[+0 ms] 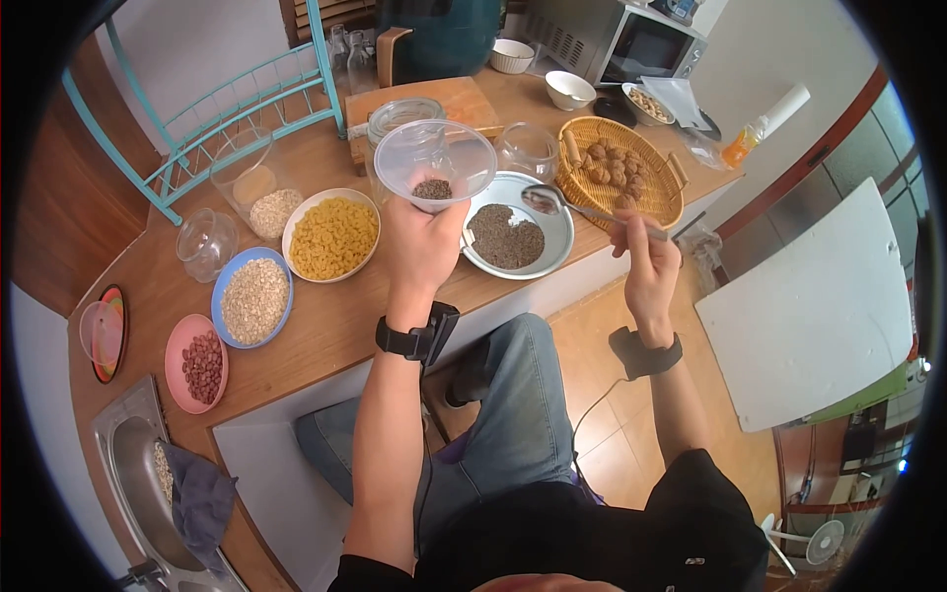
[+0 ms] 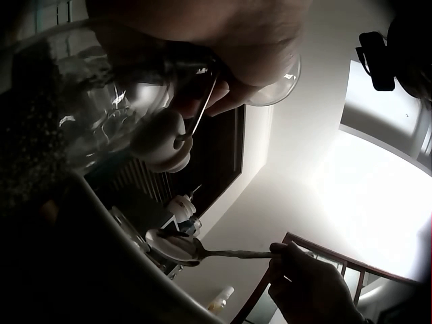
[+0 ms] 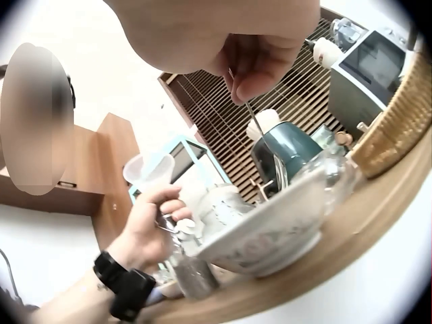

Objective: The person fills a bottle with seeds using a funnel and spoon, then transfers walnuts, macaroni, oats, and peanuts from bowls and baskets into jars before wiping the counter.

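My left hand (image 1: 419, 237) grips the neck of a clear glass swing-top bottle (image 3: 194, 275), with dark seeds showing inside. Its white stopper (image 2: 162, 138) hangs on the wire beside the fingers. A clear plastic funnel (image 1: 434, 148) sits above this hand, some dark seeds (image 1: 431, 188) low in its cone. Between finger and thumb, my right hand (image 1: 651, 261) pinches a metal spoon (image 1: 592, 211) by its handle. The spoon's head lies over the right rim of a white bowl (image 1: 560, 251) holding small dark seeds (image 1: 508, 242).
A wicker basket of walnuts (image 1: 614, 166) stands right of the bowl, a glass jar (image 1: 528, 150) behind it. To the left are bowls of yellow pasta (image 1: 333, 235), oats (image 1: 254, 301) and reddish beans (image 1: 203, 367). A sink (image 1: 123, 434) lies at the far left.
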{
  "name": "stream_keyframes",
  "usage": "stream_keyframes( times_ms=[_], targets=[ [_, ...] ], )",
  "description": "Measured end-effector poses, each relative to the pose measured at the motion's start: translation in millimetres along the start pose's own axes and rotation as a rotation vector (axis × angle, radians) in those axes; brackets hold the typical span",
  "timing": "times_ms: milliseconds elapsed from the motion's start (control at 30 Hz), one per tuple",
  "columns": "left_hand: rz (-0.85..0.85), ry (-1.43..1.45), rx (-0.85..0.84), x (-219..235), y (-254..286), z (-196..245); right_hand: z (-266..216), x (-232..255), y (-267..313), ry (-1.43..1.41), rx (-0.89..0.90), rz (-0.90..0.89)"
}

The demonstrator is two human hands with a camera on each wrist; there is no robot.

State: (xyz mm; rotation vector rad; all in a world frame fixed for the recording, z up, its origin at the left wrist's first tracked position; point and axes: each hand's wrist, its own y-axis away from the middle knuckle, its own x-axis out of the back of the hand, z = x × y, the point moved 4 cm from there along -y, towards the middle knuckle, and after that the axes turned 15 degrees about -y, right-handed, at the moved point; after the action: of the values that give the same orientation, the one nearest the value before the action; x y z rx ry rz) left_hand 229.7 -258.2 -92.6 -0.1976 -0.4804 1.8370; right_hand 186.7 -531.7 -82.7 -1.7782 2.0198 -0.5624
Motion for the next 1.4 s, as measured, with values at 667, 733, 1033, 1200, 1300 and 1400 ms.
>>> stream_keyframes(
  times_ms=[667,733,1033,1200,1300,1400],
  targets=[
    [-0.018,-0.019,-0.038,-1.2,0.7,4.2,72.9,-10.4,40.5,-0.592,-0.554,0.155],
    [-0.020,-0.023,-0.051,-1.0,0.0,3.5,71.8,-10.0,37.9,-0.614,-0.552,0.174],
    [-0.012,-0.016,-0.035,-0.7,-0.8,-2.1,44.1,7.4,8.6,-0.581,-0.423,0.160],
    [-0.009,-0.030,-0.012,0.5,-0.2,1.4,25.4,12.0,-14.9,-0.570,-0.367,0.157],
    [-0.017,-0.017,-0.016,0.2,-0.6,0.4,13.4,12.9,-28.5,-0.581,-0.347,0.147],
    [-0.023,-0.006,-0.011,0.0,-0.6,-0.2,1.1,12.1,-40.6,-0.576,-0.311,0.135]
  ],
)
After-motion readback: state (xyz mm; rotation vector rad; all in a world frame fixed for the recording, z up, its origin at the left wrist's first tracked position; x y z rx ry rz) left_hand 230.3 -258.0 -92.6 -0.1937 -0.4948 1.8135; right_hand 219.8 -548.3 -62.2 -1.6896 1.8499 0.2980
